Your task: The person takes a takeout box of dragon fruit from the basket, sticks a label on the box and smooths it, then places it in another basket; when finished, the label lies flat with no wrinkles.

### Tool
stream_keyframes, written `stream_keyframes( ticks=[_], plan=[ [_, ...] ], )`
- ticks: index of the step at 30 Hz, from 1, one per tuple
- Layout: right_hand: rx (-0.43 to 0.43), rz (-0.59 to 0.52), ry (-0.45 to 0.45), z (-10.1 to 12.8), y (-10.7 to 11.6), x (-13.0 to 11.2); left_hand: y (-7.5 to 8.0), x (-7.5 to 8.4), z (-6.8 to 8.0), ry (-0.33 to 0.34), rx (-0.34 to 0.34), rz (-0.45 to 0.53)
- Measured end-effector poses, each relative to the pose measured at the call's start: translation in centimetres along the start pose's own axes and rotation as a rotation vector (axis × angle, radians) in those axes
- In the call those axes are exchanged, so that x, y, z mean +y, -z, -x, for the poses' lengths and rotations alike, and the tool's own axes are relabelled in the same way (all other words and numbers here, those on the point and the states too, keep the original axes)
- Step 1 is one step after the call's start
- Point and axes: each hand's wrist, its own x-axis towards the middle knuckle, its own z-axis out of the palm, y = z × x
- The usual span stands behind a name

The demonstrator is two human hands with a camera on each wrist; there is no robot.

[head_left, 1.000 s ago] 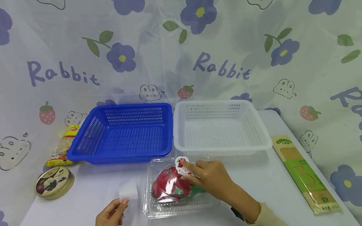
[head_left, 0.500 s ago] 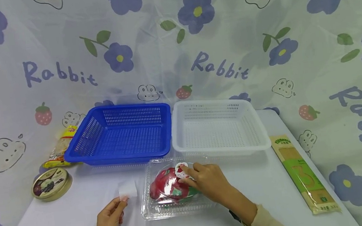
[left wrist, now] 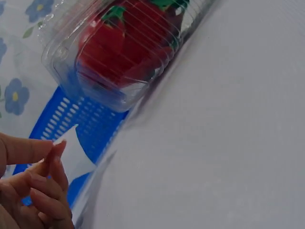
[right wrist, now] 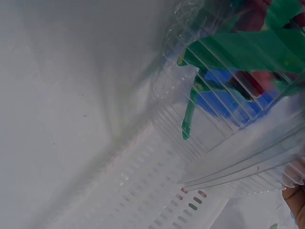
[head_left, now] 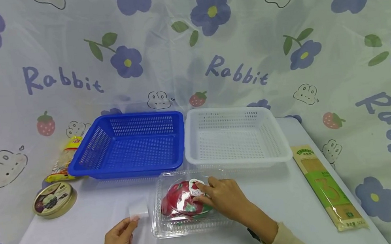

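While the round sticker goes on:
Right hand (head_left: 225,198): fingertips flat on the round sticker (head_left: 196,186), atop the clamshell box (head_left: 189,202).
Left hand (head_left: 116,241): pinches backing paper (head_left: 138,208) just left of the box.
Technique: smooth outward, box steady.

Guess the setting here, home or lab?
Likely a staged tabletop recording setup, not a lived-in room: a printed "Rabbit" flower sheet screens the back, and a blue basket and white basket sit side by side.
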Motion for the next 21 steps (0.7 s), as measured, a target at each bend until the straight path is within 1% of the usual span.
stream_keyframes(
  ticks=[2, 4, 7, 9, 11, 15, 17, 19, 21],
  plan=[
    [-0.015, -0.004, 0.003, 0.0, 0.1, 0.0, 0.0, -0.1, 0.0, 0.008, -0.002, -0.036],
    [-0.033, -0.016, 0.005, 0.1, 0.2, 0.1, 0.1, -0.4, -0.1, 0.000, -0.001, -0.077],
    [-0.064, -0.036, 0.000, 0.1, 0.3, 0.1, 0.2, -0.7, -0.1, -0.020, 0.017, -0.143],
    [-0.091, -0.052, -0.016, 0.2, 0.4, 0.2, 0.4, -0.9, -0.1, -0.045, 0.040, -0.217],
    [-0.117, -0.057, -0.032, 0.3, 0.5, 0.2, 0.6, -1.0, -0.1, -0.052, 0.062, -0.295],
    [-0.157, -0.055, -0.057, 0.3, 0.7, 0.2, 1.0, -1.0, -0.1, -0.070, 0.079, -0.440],
    [-0.161, -0.067, -0.072, 0.3, 0.7, 0.2, 1.3, -0.9, 0.0, -0.094, 0.082, -0.496],
    [-0.148, -0.094, -0.093, 0.2, 0.7, 0.3, 1.7, -0.8, 0.1, -0.112, 0.090, -0.536],
    [-0.116, -0.129, -0.117, 0.0, 0.6, 0.5, 2.1, -0.8, 0.3, -0.107, 0.095, -0.555]
  ],
)
